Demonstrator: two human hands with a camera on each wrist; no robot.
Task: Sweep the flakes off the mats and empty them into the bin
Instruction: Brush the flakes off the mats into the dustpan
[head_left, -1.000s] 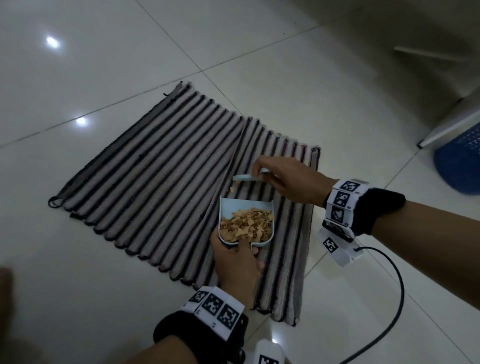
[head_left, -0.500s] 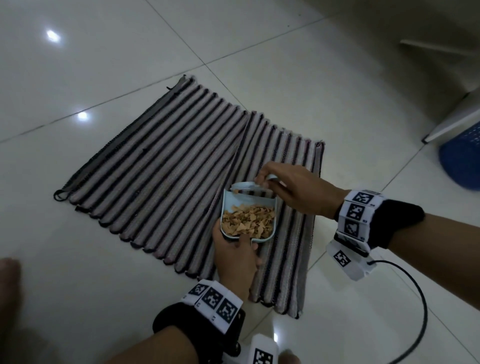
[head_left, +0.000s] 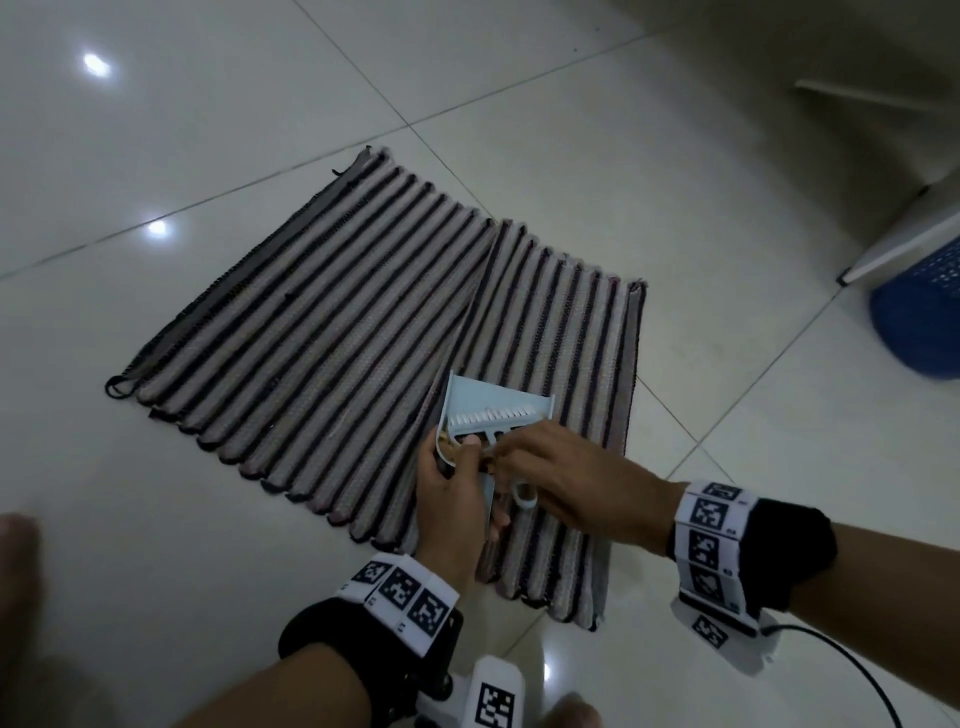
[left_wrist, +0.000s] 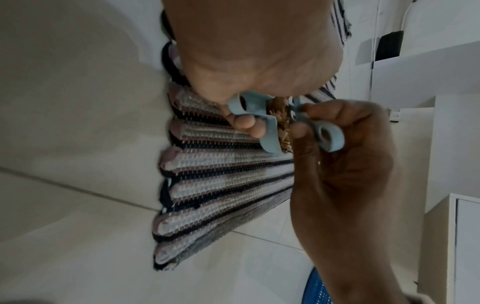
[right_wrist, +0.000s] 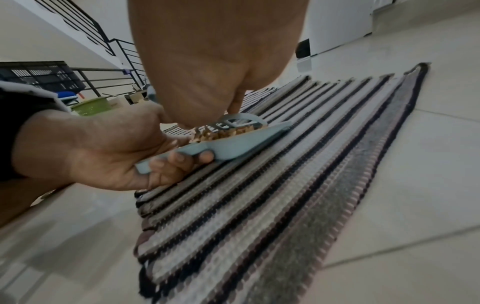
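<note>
**Dustpan and brush held over two striped mats**

Left hand grips the one dustpan by its handle, mouth pointing away from the person, flakes inside. Right hand pinches the one brush, laid across the pan. Two mats lie side by side; blue bin far right.

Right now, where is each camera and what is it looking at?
Head: up high, facing down at the striped mats, both hands, wristbands, the blue bin.
Left wrist: under the left hand, looking along it at the dustpan, with the right hand opposite.
Right wrist: low, facing across the mats toward stair railings; both hands show.
Both wrist views share the flakes in the dustpan.
</note>
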